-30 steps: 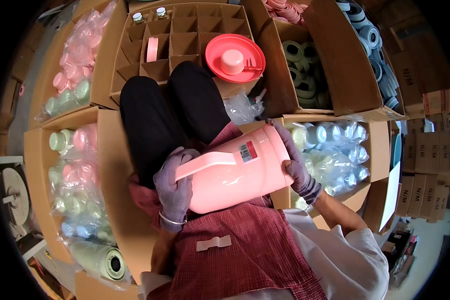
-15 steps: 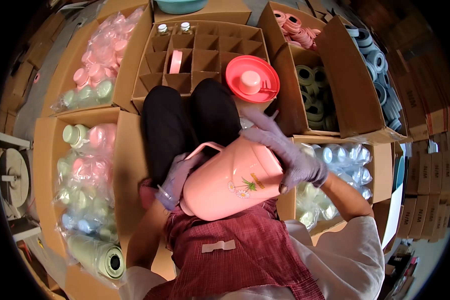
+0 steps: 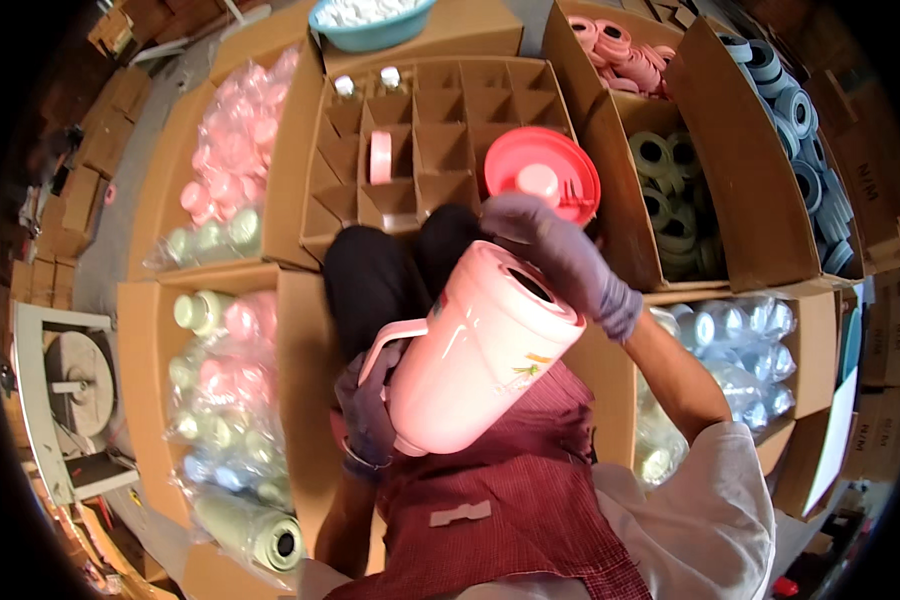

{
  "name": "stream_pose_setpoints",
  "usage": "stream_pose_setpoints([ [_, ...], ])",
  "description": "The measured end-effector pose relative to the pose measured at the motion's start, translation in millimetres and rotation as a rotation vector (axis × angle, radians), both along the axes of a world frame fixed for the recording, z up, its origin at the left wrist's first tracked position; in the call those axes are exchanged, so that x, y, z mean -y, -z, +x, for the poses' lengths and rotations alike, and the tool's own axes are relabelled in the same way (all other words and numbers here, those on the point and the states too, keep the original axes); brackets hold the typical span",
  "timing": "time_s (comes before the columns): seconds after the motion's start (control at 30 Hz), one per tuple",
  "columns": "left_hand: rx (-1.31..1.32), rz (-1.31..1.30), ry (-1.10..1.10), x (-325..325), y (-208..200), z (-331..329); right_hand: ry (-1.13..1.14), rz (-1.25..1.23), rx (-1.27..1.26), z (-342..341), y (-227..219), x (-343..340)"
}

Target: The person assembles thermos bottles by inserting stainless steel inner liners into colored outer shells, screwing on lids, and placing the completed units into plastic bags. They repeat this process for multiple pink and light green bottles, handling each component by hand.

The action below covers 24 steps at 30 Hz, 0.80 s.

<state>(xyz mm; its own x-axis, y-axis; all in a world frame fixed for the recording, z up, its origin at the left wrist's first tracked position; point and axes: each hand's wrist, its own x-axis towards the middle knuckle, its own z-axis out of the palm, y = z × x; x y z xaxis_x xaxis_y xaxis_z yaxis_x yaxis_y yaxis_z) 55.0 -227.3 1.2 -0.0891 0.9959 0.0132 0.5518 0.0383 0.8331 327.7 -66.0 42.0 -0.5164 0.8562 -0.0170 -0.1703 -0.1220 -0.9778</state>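
Note:
A pink thermos jug with a flower print lies tilted over my lap, its dark round mouth toward the upper right. Gloved in grey-purple, my left hand is closed around the jug's lower side by the handle. My right hand, gloved the same way, is beyond the jug's mouth with its fingers stretched toward a red round tray. Nothing shows in that hand, though its palm side is hidden. On the tray sit a pink cap and a small dark-red forked piece.
Ahead stands a divided carton holding a pink ring and two white-capped bottles. A blue basin of white pieces sits behind it. Cartons of bagged pink and green parts are left; cartons of pink, green and blue rings are right.
My right hand has come off the jug and moved up toward the red tray. The jug has tipped more upright, bringing its dark mouth into sight, while my left hand keeps hold.

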Motion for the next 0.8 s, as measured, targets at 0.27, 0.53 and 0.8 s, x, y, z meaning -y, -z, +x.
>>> stream_pose_setpoints([
  [0.27,0.748,0.071,-0.351,-70,9,-12,0.002,0.865,1.431,91,154,-148],
  [0.53,0.537,0.307,-0.108,-112,-14,14,0.306,0.647,0.95,81,129,-138],
  [0.8,0.556,0.403,-0.041,-152,-1,66,0.49,1.317,0.671,5,-1,25],
])
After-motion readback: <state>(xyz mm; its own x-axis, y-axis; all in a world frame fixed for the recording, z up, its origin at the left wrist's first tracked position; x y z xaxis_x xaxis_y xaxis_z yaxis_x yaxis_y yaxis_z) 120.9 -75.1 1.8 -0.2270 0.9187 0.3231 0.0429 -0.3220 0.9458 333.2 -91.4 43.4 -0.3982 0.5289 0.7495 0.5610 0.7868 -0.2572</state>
